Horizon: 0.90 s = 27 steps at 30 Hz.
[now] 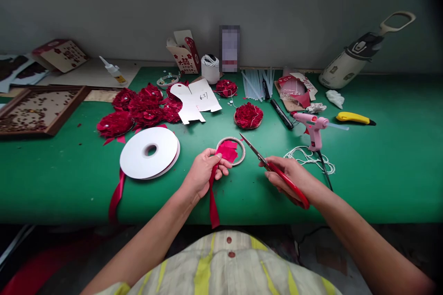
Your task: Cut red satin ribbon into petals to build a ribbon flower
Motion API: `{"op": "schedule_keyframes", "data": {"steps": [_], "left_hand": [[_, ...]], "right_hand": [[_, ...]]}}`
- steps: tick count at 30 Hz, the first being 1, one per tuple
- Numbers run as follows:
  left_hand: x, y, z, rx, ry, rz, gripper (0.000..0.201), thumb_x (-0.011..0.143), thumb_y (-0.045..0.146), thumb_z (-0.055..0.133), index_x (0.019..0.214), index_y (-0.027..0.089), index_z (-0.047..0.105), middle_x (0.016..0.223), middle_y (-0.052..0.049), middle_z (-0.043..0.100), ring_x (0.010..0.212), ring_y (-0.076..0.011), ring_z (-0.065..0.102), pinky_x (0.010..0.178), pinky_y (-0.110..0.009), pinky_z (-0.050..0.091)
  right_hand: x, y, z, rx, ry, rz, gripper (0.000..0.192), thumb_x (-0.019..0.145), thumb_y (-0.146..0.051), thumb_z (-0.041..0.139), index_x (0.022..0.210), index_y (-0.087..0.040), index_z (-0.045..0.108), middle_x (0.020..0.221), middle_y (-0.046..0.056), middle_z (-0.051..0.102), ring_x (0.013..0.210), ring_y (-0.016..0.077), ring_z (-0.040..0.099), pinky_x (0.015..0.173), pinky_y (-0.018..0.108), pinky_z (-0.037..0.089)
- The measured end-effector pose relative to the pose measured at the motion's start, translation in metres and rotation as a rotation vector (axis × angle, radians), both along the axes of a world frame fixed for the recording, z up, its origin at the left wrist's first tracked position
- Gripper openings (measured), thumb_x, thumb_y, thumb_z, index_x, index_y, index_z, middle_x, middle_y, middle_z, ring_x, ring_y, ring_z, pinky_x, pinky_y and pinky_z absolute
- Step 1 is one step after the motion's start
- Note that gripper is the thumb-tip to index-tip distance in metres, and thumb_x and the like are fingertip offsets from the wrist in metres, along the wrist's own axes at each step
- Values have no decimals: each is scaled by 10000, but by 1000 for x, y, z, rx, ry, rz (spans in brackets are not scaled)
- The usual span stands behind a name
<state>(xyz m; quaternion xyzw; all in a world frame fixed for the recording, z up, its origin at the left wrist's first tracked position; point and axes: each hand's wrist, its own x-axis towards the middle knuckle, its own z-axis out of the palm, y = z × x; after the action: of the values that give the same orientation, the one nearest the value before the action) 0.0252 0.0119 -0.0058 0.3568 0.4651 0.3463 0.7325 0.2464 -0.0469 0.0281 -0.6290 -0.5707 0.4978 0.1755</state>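
Observation:
A strip of red ribbon (213,203) is pinched in my left hand (204,170), its tail hanging toward the table's front edge. Just beyond those fingers lies a ring (243,153) like a tape roll, with cut red ribbon pieces (227,151) inside it. My right hand (285,175) grips scissors with red handles (294,188); their blades look closed and point up and left toward the ring. Left of my left hand, a white ribbon spool (134,154) lies flat, and red ribbon (117,193) trails from it over the edge.
Red fabric flowers (147,113) cluster behind the spool, partly under a white card (194,101); a single flower (248,116) lies beyond the ring. On the right are a pink glue gun (313,129), white cord (301,159), a yellow cutter (355,118) and a bottle (346,64). A wooden tray (71,109) stands left.

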Motion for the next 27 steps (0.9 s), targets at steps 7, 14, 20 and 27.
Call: {"op": "schedule_keyframes", "data": {"steps": [7, 14, 20, 27], "left_hand": [[5, 0, 5, -18, 76, 17, 234, 747, 326, 612, 779, 169, 442, 514, -6, 602, 348, -58, 442, 306, -129, 170], [18, -10, 10, 220, 222, -8, 170, 782, 342, 561, 835, 190, 507, 529, 28, 571, 375, -62, 407, 393, -169, 280], [28, -31, 20, 745, 561, 1, 148, 818, 191, 485, 902, 224, 602, 820, -46, 604, 794, -184, 560, 785, -279, 393], [14, -34, 26, 414, 207, -115, 445, 749, 173, 574, 1187, 210, 503, 950, -73, 584, 845, -190, 554, 760, -296, 427]], "right_hand": [[7, 0, 3, 78, 113, 26, 358, 767, -191, 456, 1122, -206, 497, 625, -28, 510, 460, 85, 408, 397, 189, 322], [-26, 12, 18, 113, 284, -170, 332, 794, -371, 535, 1067, -183, 505, 709, 5, 550, 556, 129, 550, 449, 216, 434], [-58, 30, 13, 158, 497, -318, 296, 759, -368, 579, 974, -174, 513, 645, -19, 538, 504, 124, 546, 458, 243, 474], [-54, 29, 10, 236, 519, -284, 264, 724, -204, 561, 984, -190, 515, 683, -34, 534, 527, 104, 531, 503, 232, 463]]}}
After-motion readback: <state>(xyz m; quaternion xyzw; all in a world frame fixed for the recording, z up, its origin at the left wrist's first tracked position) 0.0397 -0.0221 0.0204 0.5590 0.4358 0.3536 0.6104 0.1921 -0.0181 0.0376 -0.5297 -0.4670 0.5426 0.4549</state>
